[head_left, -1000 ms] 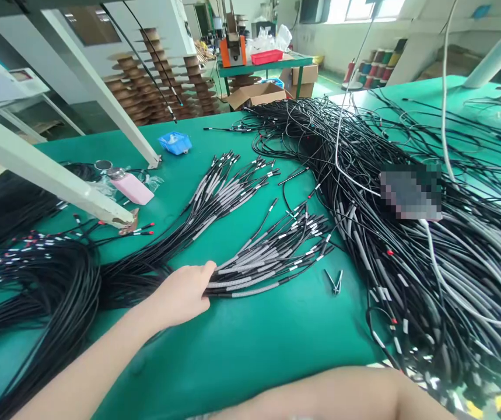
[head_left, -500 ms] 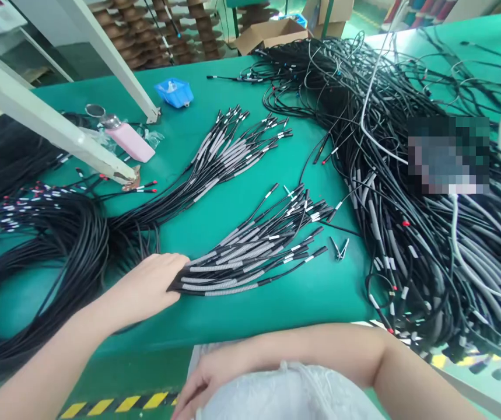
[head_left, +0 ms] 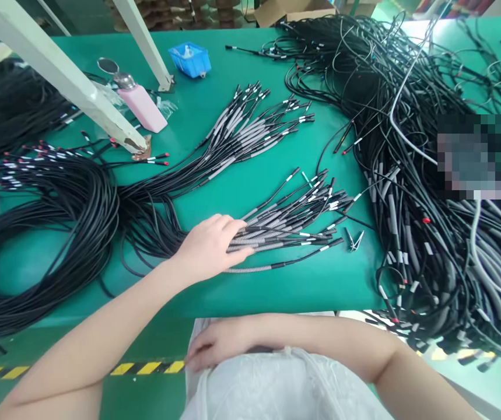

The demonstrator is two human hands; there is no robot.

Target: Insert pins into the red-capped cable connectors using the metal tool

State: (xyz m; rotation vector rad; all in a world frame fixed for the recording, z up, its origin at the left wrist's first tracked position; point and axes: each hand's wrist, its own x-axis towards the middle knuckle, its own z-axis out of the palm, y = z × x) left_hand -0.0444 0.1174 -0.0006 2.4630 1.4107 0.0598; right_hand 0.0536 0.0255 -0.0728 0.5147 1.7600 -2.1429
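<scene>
My left hand is wrapped over the near bundle of black cables, at the grey ribbed sleeves; the black cable tips with white labels fan out to its right. My right hand rests against the pale clothing at my waist, fingers loosely curled, and what they hold, if anything, is hidden. A second fan of cables lies behind the near bundle. Both run left towards a large coil of black cable on the green table.
A big heap of black cables covers the right side, with a white cord across it. A blue bin, a pink bottle and white posts stand at the back left. Small metal pieces lie near the heap.
My left hand has slid right along the near bundle, from the left end of the ribbed sleeves onto them. The view has shifted, while my right hand stays at my waist.
</scene>
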